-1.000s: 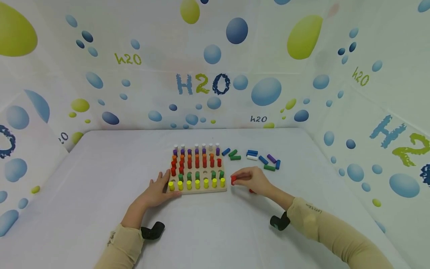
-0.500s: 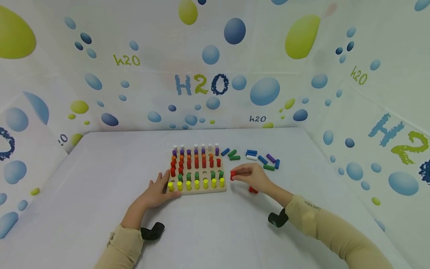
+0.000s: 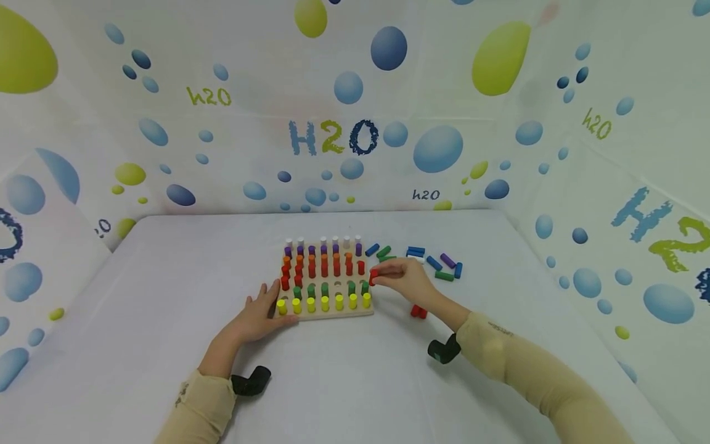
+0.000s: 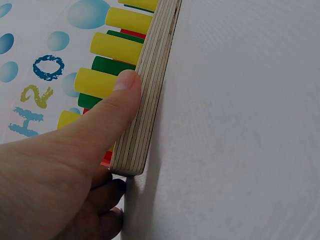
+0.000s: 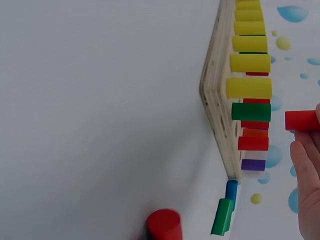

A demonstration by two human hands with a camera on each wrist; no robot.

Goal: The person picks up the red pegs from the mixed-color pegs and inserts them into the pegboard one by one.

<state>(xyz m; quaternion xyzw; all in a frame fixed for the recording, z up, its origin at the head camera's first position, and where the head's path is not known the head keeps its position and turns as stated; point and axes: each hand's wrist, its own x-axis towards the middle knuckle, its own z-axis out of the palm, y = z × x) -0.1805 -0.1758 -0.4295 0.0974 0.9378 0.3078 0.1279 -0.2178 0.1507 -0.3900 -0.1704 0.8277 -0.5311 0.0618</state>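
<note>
A wooden pegboard carries rows of upright pegs: white, purple, orange, red, green and yellow. My left hand rests against its front left corner, fingers spread along the side. In the left wrist view the straight thumb presses on the plywood front edge beside the yellow pegs. My right hand pinches a red peg upright at the board's right edge, level with the end of the red and green rows. The right wrist view shows that red peg near a green peg. Open holes show behind the green row.
Loose red pegs lie on the white table just beyond the right forearm. Behind the right hand lie scattered blue pegs, a purple peg, green pegs and a white one. A black wrist camera juts from each sleeve.
My right hand has moved left and slightly away from me, bringing the red peg to the board's right edge. The loose red pegs now show fully. My left hand stays put.
</note>
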